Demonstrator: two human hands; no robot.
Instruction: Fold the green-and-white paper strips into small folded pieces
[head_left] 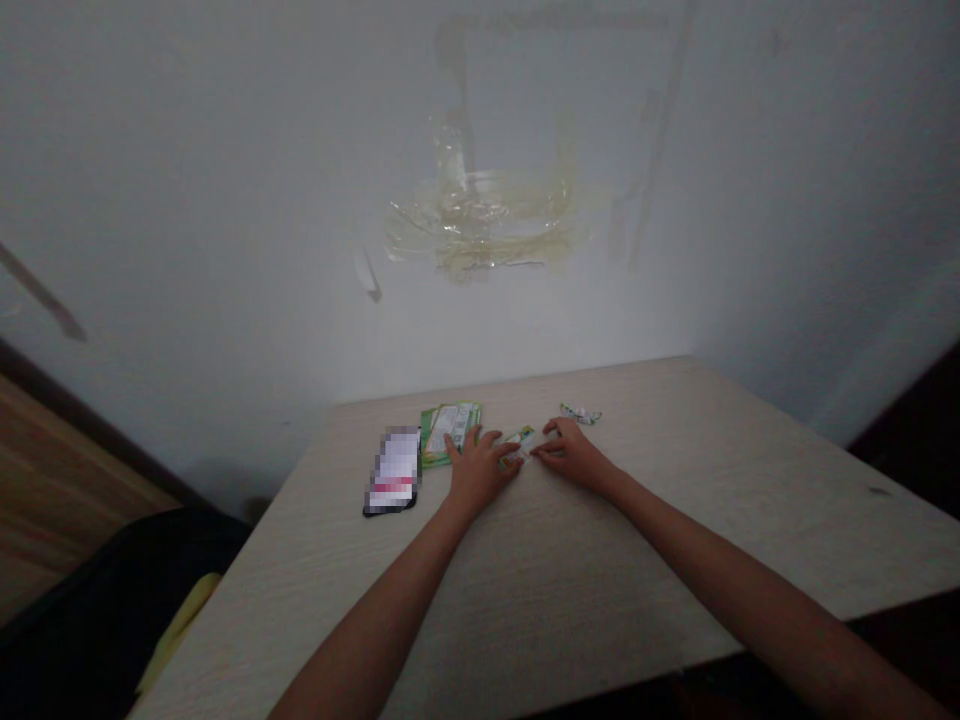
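Note:
My left hand (482, 468) rests with its fingers spread, partly over a small green-and-white wrapper (520, 438) on the table. Its thumb side overlaps the edge of a green packet (450, 430) with a printed white panel. On the other side of the wrapper, my right hand (574, 455) has its fingers bent and apart, the tips at or very near the wrapper's right edge. Whether those fingertips pinch it is too small to make out. Beyond the right hand lies a crumpled green-and-white wrapper piece (580, 413).
A phone-like device (394, 470) with a blurred screen and dark edge lies left of the green packet. The pale wooden table (600, 590) meets a wall (300, 250) with peeling clear tape (487, 220). Dark and yellow cloth (176, 630) is at the lower left.

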